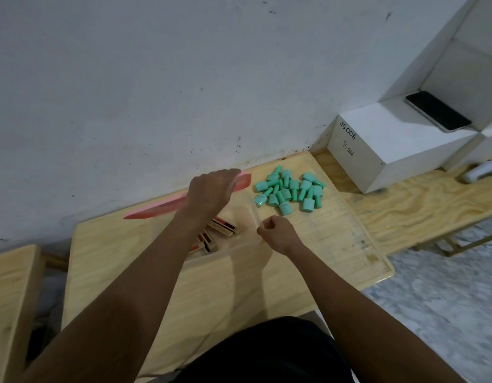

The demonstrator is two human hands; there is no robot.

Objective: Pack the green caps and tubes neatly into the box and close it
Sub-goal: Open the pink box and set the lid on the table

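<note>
Opening the box before packing. The left hand (211, 192) has its fingers curled over the free edge of the pink lid (156, 209) and holds it raised at the far side of the clear box (251, 214). The right hand (278, 233) is clenched, thumb and forefinger pinching the box's right-hand rim to steady it.

Technique, as a judgement: keep the rim pinned while the lid swings fully back so that the light box does not tip or slide. Let the lid rest open before either hand lets go. Then bring the green pieces (290, 192) across in small handfuls and lay them in rows.

The green pieces lie in a loose heap on the wooden table (267, 288), just right of the box and beyond it, none yet inside. Gold-and-red tubes (224, 226) already lie in the box.

Counts:
- One box and one lid.
- Roughly seventeen green pieces.
- At least four tubes.
- The last two figures are approximate, since the heap overlaps and the left forearm covers part of the box.

Farther right of the box stands a white cube (377, 150) with a phone (438, 111) on it.
</note>
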